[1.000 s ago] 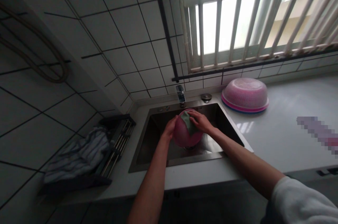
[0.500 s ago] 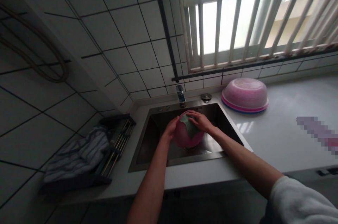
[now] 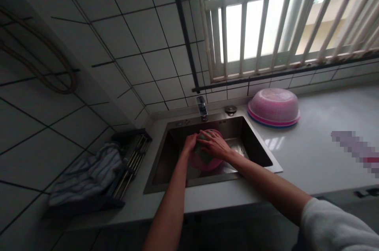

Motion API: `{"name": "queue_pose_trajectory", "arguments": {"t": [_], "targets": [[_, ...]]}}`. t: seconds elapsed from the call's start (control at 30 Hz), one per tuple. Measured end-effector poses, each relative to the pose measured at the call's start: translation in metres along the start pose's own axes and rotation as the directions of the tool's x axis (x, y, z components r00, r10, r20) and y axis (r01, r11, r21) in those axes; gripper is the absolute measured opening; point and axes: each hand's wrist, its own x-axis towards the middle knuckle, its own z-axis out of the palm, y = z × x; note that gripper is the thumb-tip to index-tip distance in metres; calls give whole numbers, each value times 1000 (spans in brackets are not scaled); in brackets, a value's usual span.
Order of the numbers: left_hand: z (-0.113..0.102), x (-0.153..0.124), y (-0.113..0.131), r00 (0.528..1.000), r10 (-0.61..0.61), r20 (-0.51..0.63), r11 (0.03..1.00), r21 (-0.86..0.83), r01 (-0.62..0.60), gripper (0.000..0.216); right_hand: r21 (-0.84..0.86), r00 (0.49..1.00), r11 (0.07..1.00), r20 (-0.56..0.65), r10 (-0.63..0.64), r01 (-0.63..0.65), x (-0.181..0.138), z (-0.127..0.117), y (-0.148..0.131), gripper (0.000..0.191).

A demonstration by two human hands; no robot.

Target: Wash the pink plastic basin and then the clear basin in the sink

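A pink bowl (image 3: 215,163) is held tilted inside the steel sink (image 3: 166,152). My left hand (image 3: 191,143) is closed on the bowl's left rim. A green cloth (image 3: 203,155) lies against the bowl, partly covered by my right hand (image 3: 216,146). That hand keeps the cloth pressed to the bowl with its fingers somewhat spread. The bowl's far side is partly hidden behind my fingers.
Behind the sink stands a faucet (image 3: 201,107), with a round metal drain piece (image 3: 230,109) beside it. An upturned pink basket (image 3: 274,105) sits on the counter (image 3: 314,140) at right. A striped cloth (image 3: 89,176) hangs over a dark rack (image 3: 130,168) at left.
My right hand and the green cloth have moved left across the bowl, nearer my left hand. The bowl has shifted slightly left and toward me. My left hand still grips the rim.
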Motion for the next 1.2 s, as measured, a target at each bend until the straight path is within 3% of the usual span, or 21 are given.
{"name": "queue_pose_trajectory", "arguments": {"t": [0.2, 0.4, 0.47, 0.53, 0.6, 0.7, 0.77, 0.87, 0.97, 1.03, 1.1, 1.2], "targets": [[8, -8, -3, 995, -87, 37, 988, -124, 91, 20, 57, 991, 994, -91, 98, -93, 1, -9, 14, 48], [9, -9, -1, 987, -142, 71, 961, -230, 155, 30, 70, 979, 978, 38, -199, 196, 1, -1, -5, 32], [9, -9, -1, 988, -138, 70, 956, -252, 152, 30, 90, 970, 968, 41, -238, 233, 2, -2, -3, 30], [10, -9, -1, 988, -136, 77, 950, -271, 152, 30, 118, 986, 979, -3, -167, 166, 2, -4, 10, 36], [12, -10, -1, 987, -136, 90, 945, -287, 156, 30, 158, 998, 987, -63, -1, 11, 2, -6, 29, 44], [13, -10, 0, 982, -151, 115, 929, -322, 181, 28, 213, 977, 963, -96, 191, -168, -1, -6, 46, 48], [13, -11, 1, 978, -168, 122, 917, -345, 200, 26, 205, 988, 973, -86, 127, -107, -2, -2, 40, 47], [11, -12, 2, 978, -183, 98, 914, -349, 206, 21, 158, 993, 981, -28, -111, 114, -1, 4, 16, 41], [11, -12, 1, 975, -202, 88, 911, -348, 220, 19, 150, 984, 973, 0, -176, 174, 2, 5, 7, 39], [13, -12, 0, 968, -217, 126, 901, -356, 248, 21, 176, 995, 979, -27, -96, 100, 2, 2, 19, 42], [14, -12, -1, 961, -213, 174, 896, -359, 264, 24, 216, 996, 975, -67, 63, -47, 1, -3, 41, 44], [15, -10, -2, 959, -194, 209, 896, -360, 260, 26, 259, 961, 936, -76, 264, -237, -2, -7, 62, 46]]}}
